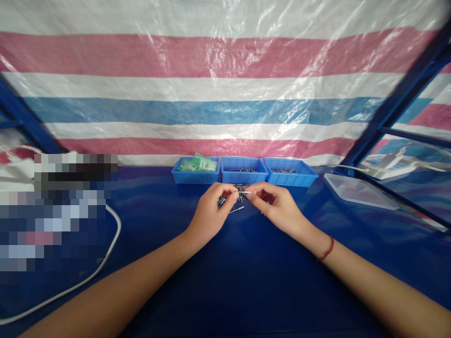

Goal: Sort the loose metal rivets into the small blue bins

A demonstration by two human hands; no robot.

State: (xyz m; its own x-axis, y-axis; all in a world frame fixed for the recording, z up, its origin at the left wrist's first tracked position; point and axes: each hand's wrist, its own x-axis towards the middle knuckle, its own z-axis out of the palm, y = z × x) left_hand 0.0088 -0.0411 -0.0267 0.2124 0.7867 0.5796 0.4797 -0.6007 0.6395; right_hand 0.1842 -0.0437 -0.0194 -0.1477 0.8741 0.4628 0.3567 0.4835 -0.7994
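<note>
Between my two hands a slim silver pin that looks like a blind rivet [244, 192] lies level, its ends pinched in the fingertips. My left hand [211, 209] is closed on its left end, thumb against forefinger. My right hand [278, 206] is closed likewise on the right end. Just behind and below the fingers lies a loose pile of similar rivets [241, 199] on the blue table [225, 281], partly hidden by the hands. One separate rivet [237, 209] lies nearer to me.
Behind the hands stand three blue bins: the left bin [195, 178] holds green packets [200, 163], the middle bin [244, 178] and right bin [292, 180] hold metal pins. A clear plastic lid [359, 190] lies right. A white cable [118, 230] curves along the left.
</note>
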